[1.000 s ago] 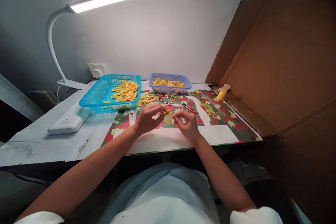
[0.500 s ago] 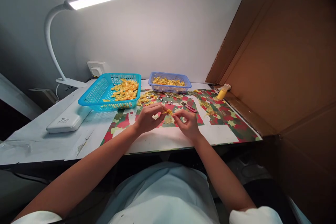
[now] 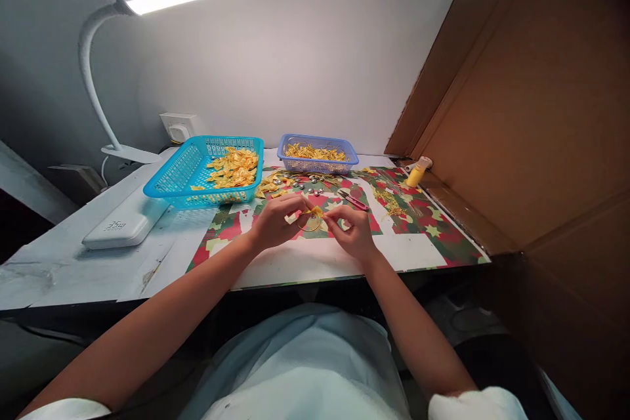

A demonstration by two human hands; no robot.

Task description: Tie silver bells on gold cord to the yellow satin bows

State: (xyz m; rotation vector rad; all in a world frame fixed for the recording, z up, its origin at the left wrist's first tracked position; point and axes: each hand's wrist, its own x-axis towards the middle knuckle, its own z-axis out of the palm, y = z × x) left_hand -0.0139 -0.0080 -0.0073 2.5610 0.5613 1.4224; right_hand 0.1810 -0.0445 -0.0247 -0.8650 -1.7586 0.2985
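Observation:
Between my two hands is a small yellow ribbon piece (image 3: pixel 316 210) with a thin gold ring (image 3: pixel 310 230) hanging below it. My left hand (image 3: pixel 279 222) pinches the ribbon piece from the left. From the right, the fingertips of my right hand (image 3: pixel 350 230) close at the edge of the same piece. Just behind my hands lie several silver bells (image 3: pixel 315 191), loose yellow ribbon pieces (image 3: pixel 268 185) and red-handled thread snips (image 3: pixel 354 201). The exact contact of the fingertips is too small to make out.
A blue basket (image 3: pixel 172 174) of yellow pieces stands at the left, a purple basket (image 3: pixel 319 143) of gold pieces behind. A yellow thread spool (image 3: pixel 417 172) and gold strands (image 3: pixel 388 202) lie right. A power bank (image 3: pixel 123 226), lamp (image 3: pixel 93 79) and cardboard (image 3: pixel 531 111) flank them.
The ring and ribbon piece have shifted slightly left and the ring's tilt has changed a little. Both hands keep nearly the same pose. The whole view has moved very slightly.

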